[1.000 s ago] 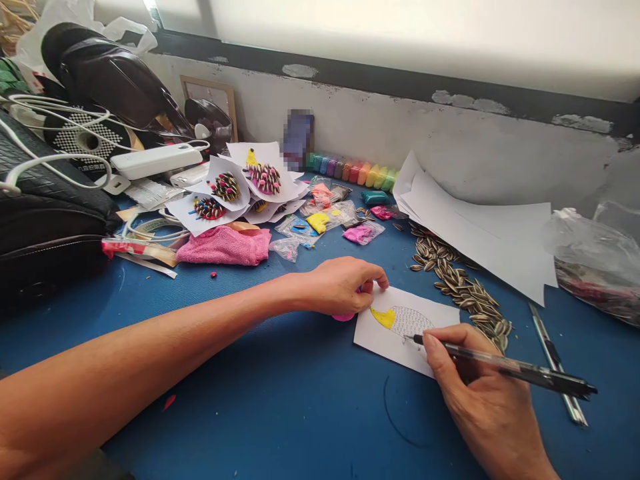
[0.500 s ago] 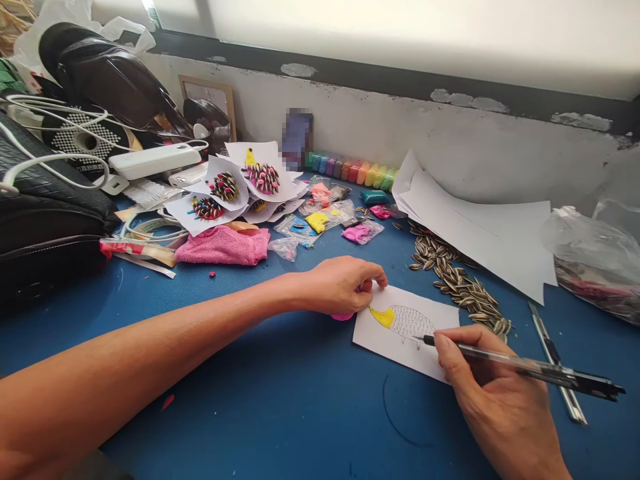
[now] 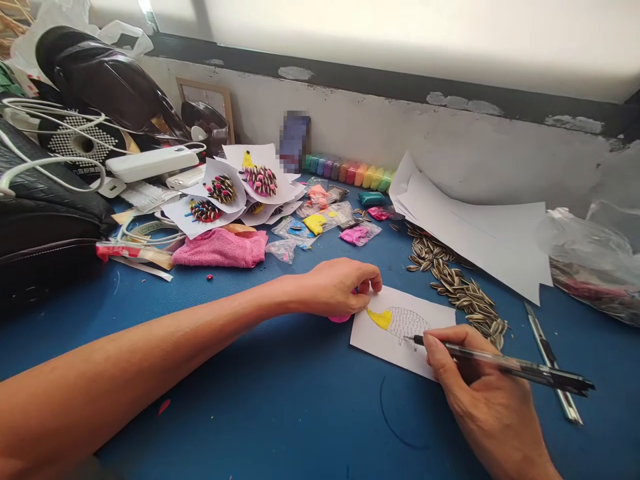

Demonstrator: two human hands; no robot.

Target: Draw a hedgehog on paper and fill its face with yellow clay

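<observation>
At the paper card's (image 3: 400, 330) left edge, the left hand (image 3: 337, 287) is pressed down, fingers curled over pink clay (image 3: 341, 317). Right of the card, the pen (image 3: 500, 363) is pinched in the right hand (image 3: 480, 393), long axis running rightward, tip on the drawing.

My paper card (image 3: 385, 337) lies flat on the blue worktop (image 3: 280, 393), toward its right half, bearing a hatched hedgehog body with a yellow clay head. My black pen (image 3: 505, 365) slants low, tip touching the drawing's lower edge. Pink clay (image 3: 341, 318) sits at the card's left edge.
</observation>
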